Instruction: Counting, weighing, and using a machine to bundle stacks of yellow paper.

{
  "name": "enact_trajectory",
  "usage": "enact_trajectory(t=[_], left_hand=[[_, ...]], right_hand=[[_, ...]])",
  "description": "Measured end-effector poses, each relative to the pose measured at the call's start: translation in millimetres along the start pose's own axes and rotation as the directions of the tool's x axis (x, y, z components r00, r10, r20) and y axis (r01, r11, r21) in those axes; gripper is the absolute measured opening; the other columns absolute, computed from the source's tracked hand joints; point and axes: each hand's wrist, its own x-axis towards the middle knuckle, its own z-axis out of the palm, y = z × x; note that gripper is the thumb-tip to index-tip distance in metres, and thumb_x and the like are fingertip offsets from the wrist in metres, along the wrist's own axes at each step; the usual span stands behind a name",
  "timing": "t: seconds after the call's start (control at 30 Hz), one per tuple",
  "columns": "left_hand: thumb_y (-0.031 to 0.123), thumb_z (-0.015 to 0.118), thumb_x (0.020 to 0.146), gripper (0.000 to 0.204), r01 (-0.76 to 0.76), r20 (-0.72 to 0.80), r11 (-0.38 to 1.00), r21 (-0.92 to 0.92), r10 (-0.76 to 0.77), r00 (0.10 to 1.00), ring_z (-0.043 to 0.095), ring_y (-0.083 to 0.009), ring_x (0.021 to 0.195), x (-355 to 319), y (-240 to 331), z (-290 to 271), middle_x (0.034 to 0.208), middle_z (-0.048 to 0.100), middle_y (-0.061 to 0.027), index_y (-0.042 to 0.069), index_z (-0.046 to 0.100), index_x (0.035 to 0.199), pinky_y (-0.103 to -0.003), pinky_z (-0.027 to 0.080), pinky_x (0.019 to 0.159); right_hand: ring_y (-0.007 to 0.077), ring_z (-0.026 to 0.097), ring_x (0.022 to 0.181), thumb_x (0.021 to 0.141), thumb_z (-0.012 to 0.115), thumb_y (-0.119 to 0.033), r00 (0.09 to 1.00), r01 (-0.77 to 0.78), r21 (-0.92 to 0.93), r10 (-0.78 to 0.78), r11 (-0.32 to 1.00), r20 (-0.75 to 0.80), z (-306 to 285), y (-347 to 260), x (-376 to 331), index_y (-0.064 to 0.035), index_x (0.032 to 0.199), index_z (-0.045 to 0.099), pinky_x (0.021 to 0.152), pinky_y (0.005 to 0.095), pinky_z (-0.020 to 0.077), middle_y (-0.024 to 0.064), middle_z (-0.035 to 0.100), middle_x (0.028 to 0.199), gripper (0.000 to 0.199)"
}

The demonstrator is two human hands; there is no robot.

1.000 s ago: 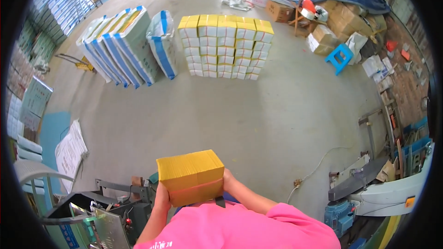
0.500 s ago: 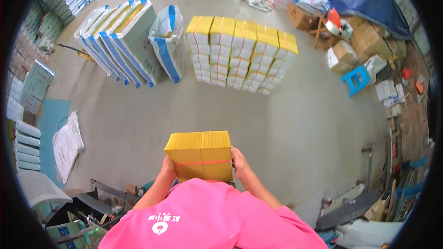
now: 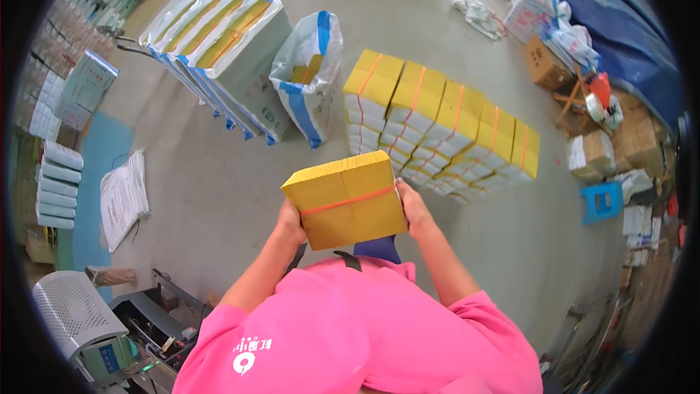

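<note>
A thick bundle of yellow paper [image 3: 357, 217], bound round by a red strap, is held up in front of my chest. My left hand [image 3: 291, 222] is closed against its left side and my right hand [image 3: 412, 204] against its right side; some fingers are hidden behind it. Beyond it stands a block of similar strapped bundles [image 3: 430, 106], yellow on top and white on the sides. Left of that block a white sack with blue bands [image 3: 300, 113] gapes at the top, with something yellow low inside.
Several filled white-and-blue sacks [image 3: 251, 76] stand in a row at the far left. A folded white sack [image 3: 124, 201] lies on the floor at left. To the right are a blue stool [image 3: 602, 202] and cardboard boxes [image 3: 592, 155]. A machine with a perforated cover [image 3: 76, 314] is at lower left.
The bundle has been raised away from my body and tilted, still between both hands. My view has turned left, so the sacks and stacked bundles sit further right and look nearer.
</note>
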Motion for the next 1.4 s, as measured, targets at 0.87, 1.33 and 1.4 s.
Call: enact_trajectory(t=[0.87, 1.33, 1.4], left_hand=[[0.048, 0.038, 0.098, 0.049, -0.158, -0.307, 0.761, -0.629, -0.057, 0.95, 0.053, -0.0229, 0.116, 316, 76, 251, 0.127, 0.055, -0.0059, 0.01, 0.051, 0.126, -0.041, 0.044, 0.096], [0.058, 0.038, 0.094, 0.055, 0.117, -0.377, 0.959, -0.257, -0.211, 0.902, 0.044, -0.0169, 0.118, 306, 81, 242, 0.131, 0.049, 0.002, 0.016, 0.049, 0.127, -0.05, 0.036, 0.093], [0.057, 0.04, 0.094, 0.058, 0.093, -0.403, 0.95, -0.297, -0.213, 0.89, 0.043, -0.0191, 0.121, 303, 62, 226, 0.135, 0.046, 0.0, 0.014, 0.045, 0.133, -0.051, 0.035, 0.095]], right_hand=[[0.023, 0.051, 0.118, 0.097, 0.041, -0.052, 0.787, -0.253, -0.82, 0.602, 0.513, 0.134, 1, -309, 493, -0.0034, 0.131, 0.052, 0.1, 0.0369, 0.0395, 0.0114, 0.055, 0.13, 0.061], [0.0223, 0.054, 0.109, 0.094, 0.046, -0.054, 0.828, -0.206, -0.844, 0.548, 0.496, 0.12, 10, -307, 506, -0.0013, 0.123, 0.058, 0.092, 0.0366, 0.0432, 0.0111, 0.059, 0.121, 0.061], [0.0205, 0.054, 0.107, 0.093, 0.047, -0.051, 0.869, -0.147, -0.85, 0.477, 0.506, 0.134, -6, -300, 510, -0.0018, 0.117, 0.061, 0.088, 0.0373, 0.0444, 0.0099, 0.06, 0.117, 0.056]])
